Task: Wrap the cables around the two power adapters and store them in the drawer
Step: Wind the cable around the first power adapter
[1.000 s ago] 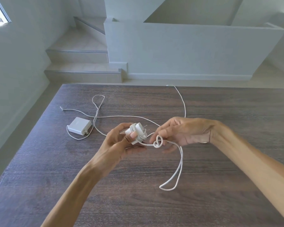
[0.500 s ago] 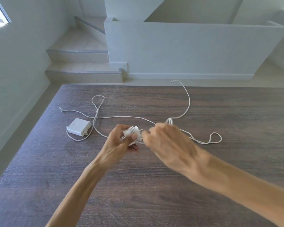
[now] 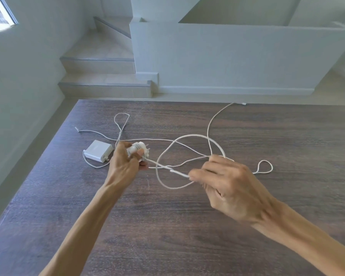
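Note:
My left hand [image 3: 124, 166] grips a small white power adapter [image 3: 138, 150] above the table, with a few turns of white cable wound around it. My right hand [image 3: 227, 184] pinches that adapter's cable [image 3: 179, 173] a short way to the right and holds it taut. The rest of this cable loops in the air and trails over the table to its plug end [image 3: 243, 104] at the far edge. A second white adapter [image 3: 98, 150] lies flat on the table left of my left hand, its thin cable [image 3: 120, 124] spread loose behind it.
The dark wooden table [image 3: 167, 226] fills the lower view; its left and far edges are near the cables. Beyond it are steps [image 3: 100, 76] and a white low wall [image 3: 227, 56]. No drawer is in view.
My right hand has drawn away from the adapter to the right and toward me, pulling the cable taut. A large loop has risen off the table. My left hand stayed put.

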